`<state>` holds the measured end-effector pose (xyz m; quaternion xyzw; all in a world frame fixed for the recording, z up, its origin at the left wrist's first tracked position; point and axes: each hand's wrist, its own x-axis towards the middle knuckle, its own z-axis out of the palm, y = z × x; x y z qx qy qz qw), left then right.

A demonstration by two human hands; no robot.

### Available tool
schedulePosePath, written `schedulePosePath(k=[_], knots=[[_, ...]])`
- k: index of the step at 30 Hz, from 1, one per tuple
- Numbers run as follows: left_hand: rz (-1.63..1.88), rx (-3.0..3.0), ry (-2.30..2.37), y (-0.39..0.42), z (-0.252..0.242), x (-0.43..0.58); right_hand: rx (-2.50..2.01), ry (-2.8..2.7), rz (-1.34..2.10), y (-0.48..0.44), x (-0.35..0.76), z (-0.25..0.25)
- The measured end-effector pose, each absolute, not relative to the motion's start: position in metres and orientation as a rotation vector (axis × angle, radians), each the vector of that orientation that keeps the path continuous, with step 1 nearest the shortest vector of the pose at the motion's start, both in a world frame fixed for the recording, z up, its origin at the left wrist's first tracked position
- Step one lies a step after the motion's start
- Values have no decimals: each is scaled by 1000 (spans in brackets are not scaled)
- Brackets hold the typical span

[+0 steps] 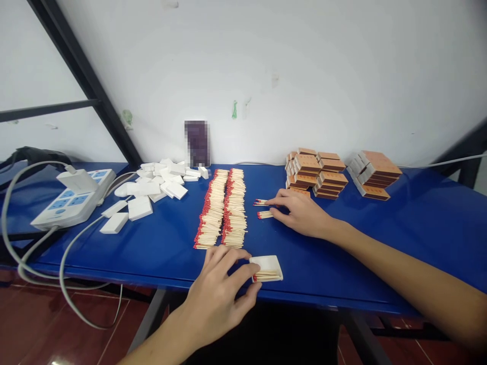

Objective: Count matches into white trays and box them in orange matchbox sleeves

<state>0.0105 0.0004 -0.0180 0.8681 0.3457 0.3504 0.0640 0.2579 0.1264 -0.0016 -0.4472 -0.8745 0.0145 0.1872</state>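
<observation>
My left hand (222,289) rests on the blue table (380,253) near its front edge, fingers curved, thumb and fingertips touching a small white tray (268,264) that holds a few matches. My right hand (300,210) lies flat farther back, its fingers stretched left onto two small clusters of loose matches (264,214). Two long rows of red-tipped matches (224,208) lie between the hands and the wall.
Orange matchbox sleeves (317,175) are stacked at the back right, with a second stack (375,175) beside them. White inner trays (160,185) are heaped at the back left. A white power strip (74,197) with grey cables sits at the far left.
</observation>
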Motion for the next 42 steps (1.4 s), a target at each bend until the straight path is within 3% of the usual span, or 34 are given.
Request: schedulePosePath(k=[23, 31, 42], knots=[[1077, 2648, 1066, 1, -16, 11, -1198, -2521, -242, 123, 259, -1], [1068, 2638, 1058, 0, -17, 10, -1245, -2422, 76, 131, 252, 0], [1078, 2635, 1032, 1, -17, 10, -1279, -2368, 131, 128, 254, 2]])
